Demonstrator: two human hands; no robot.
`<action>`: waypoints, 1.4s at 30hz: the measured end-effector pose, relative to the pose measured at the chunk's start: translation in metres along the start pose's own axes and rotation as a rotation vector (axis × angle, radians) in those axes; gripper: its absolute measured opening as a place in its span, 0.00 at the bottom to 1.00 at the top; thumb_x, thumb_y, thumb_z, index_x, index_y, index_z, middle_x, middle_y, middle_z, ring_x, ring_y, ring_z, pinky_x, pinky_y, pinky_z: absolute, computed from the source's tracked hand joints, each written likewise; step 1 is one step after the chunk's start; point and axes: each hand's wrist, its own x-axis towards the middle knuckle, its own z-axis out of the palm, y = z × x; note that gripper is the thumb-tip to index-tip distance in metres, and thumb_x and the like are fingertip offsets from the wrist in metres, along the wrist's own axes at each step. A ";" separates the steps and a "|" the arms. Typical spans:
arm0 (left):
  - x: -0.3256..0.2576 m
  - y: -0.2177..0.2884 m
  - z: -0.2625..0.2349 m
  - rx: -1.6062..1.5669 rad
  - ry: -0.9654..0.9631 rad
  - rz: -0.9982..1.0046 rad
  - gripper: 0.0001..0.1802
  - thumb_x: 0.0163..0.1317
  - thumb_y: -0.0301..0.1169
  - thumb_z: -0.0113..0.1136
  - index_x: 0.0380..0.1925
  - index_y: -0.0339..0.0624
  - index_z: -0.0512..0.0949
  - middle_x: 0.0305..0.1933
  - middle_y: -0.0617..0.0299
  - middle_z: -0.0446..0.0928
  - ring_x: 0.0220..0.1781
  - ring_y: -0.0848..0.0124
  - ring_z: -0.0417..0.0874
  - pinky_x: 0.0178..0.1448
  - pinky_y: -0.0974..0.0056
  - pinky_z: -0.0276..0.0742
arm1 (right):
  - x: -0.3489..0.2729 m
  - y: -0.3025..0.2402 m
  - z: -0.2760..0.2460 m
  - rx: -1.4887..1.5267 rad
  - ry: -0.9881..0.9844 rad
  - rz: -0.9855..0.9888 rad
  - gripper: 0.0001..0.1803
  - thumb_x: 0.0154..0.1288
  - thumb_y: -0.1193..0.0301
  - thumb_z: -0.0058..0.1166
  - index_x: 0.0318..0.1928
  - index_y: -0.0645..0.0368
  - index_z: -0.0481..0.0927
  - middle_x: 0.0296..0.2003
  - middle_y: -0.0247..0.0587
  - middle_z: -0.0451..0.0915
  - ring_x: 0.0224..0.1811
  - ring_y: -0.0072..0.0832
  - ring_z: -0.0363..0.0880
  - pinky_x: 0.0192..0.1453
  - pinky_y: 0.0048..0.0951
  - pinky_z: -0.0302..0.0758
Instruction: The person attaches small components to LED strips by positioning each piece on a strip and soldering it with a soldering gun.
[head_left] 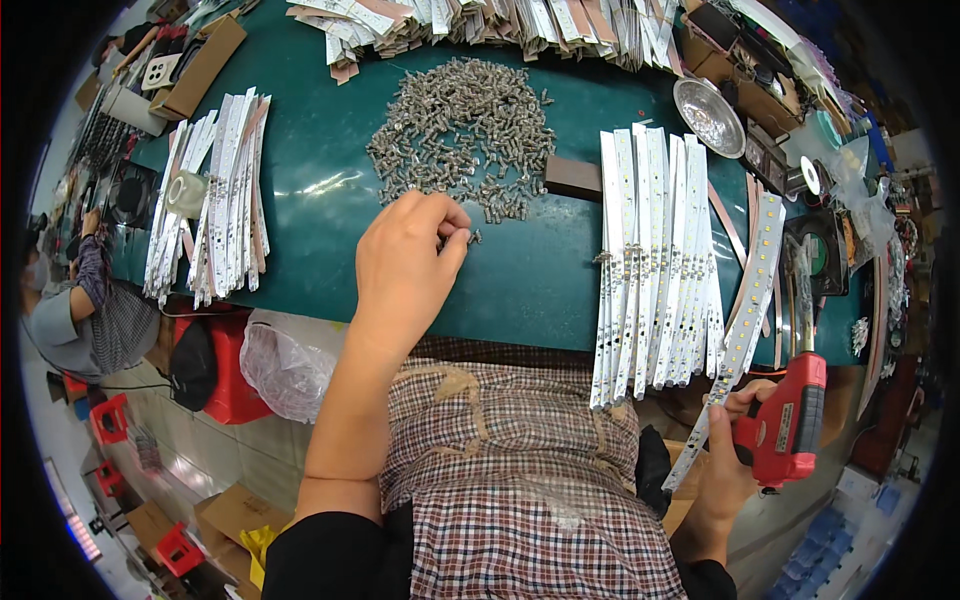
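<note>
Pinching a small metal screw [474,237] between thumb and fingertips, the left hand [408,262] is hovering at the near edge of the heap of screws [462,132], its fingers drawn together on that 1 piece. The heap is sitting in the middle of the green table [330,180], straight ahead of the person, probably so that either hand can reach it without stretching.

The right hand [730,455] is wrapped closed around the grip of a red electric screwdriver [788,420], held low beside the lap at the table's right edge with its tip pointing up and away. The same hand seems to be steadying the lower end of a long white LED strip [742,320], which is slanting from the table down toward it; whether the fingers are truly gripping the strip is hard to tell. Keeping tool and strip together on 1 side is likely leaving the other hand free for picking.

Just left of that strip, a batch of white strips [655,250] is lying side by side, ends overhanging the near edge, handy to pull. Another bundle of strips [215,190] is resting well apart on the left.
</note>
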 end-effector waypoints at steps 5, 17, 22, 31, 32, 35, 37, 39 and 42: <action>-0.003 -0.004 0.008 0.001 -0.004 0.114 0.06 0.48 0.24 0.67 0.27 0.42 0.80 0.27 0.63 0.75 0.32 0.69 0.78 0.38 0.65 0.75 | -0.004 -0.001 0.009 0.039 -0.029 -0.047 0.24 0.55 0.89 0.56 0.51 0.61 0.65 0.40 0.36 0.69 0.36 0.19 0.71 0.41 0.21 0.72; 0.006 -0.009 0.020 0.274 0.070 0.203 0.07 0.44 0.29 0.66 0.22 0.42 0.78 0.24 0.61 0.74 0.29 0.64 0.77 0.35 0.61 0.74 | -0.006 -0.004 0.015 0.057 -0.041 -0.003 0.22 0.57 0.88 0.56 0.51 0.62 0.66 0.38 0.36 0.70 0.37 0.18 0.73 0.42 0.21 0.72; 0.010 -0.001 0.008 0.145 0.086 0.089 0.07 0.43 0.30 0.65 0.22 0.41 0.78 0.23 0.61 0.76 0.25 0.67 0.78 0.32 0.64 0.74 | -0.006 -0.006 0.012 0.046 -0.081 0.048 0.23 0.58 0.88 0.55 0.53 0.63 0.65 0.38 0.35 0.71 0.38 0.17 0.72 0.44 0.22 0.71; 0.003 0.032 0.006 -0.873 -0.209 -0.107 0.07 0.60 0.23 0.60 0.37 0.33 0.81 0.32 0.62 0.83 0.29 0.77 0.81 0.34 0.73 0.76 | 0.010 -0.020 0.025 0.159 -0.138 0.088 0.26 0.51 0.91 0.56 0.51 0.62 0.68 0.43 0.37 0.70 0.41 0.20 0.72 0.45 0.22 0.73; -0.003 0.042 0.007 -1.064 -0.337 -0.191 0.08 0.60 0.23 0.61 0.40 0.33 0.81 0.34 0.58 0.83 0.31 0.75 0.82 0.36 0.73 0.78 | 0.013 -0.019 0.029 0.176 -0.168 0.084 0.26 0.51 0.91 0.57 0.52 0.63 0.68 0.43 0.37 0.70 0.40 0.20 0.73 0.44 0.21 0.73; -0.015 0.069 0.016 -1.356 -0.605 -0.366 0.12 0.61 0.24 0.62 0.43 0.31 0.80 0.39 0.49 0.83 0.37 0.70 0.85 0.41 0.70 0.83 | 0.015 -0.019 0.037 0.251 -0.189 0.115 0.27 0.52 0.90 0.58 0.52 0.63 0.68 0.43 0.37 0.71 0.39 0.20 0.73 0.42 0.20 0.73; -0.020 0.080 0.022 -1.434 -0.675 -0.441 0.14 0.61 0.26 0.63 0.45 0.31 0.79 0.40 0.48 0.83 0.38 0.69 0.86 0.41 0.70 0.83 | 0.015 -0.022 0.042 0.249 -0.168 0.147 0.27 0.52 0.90 0.58 0.52 0.63 0.67 0.43 0.37 0.71 0.39 0.20 0.74 0.42 0.20 0.73; -0.024 0.085 0.026 -1.500 -0.692 -0.492 0.13 0.61 0.27 0.64 0.44 0.31 0.79 0.40 0.49 0.83 0.38 0.70 0.86 0.41 0.71 0.83 | 0.015 -0.021 0.047 0.244 -0.148 0.181 0.27 0.52 0.89 0.59 0.52 0.63 0.67 0.42 0.37 0.71 0.39 0.19 0.74 0.42 0.20 0.73; -0.028 0.083 0.033 -1.474 -0.694 -0.470 0.13 0.62 0.29 0.64 0.43 0.33 0.81 0.39 0.52 0.84 0.37 0.72 0.85 0.41 0.71 0.82 | 0.016 -0.018 0.050 0.308 -0.152 0.199 0.27 0.52 0.88 0.60 0.52 0.63 0.67 0.40 0.37 0.72 0.38 0.19 0.74 0.42 0.20 0.73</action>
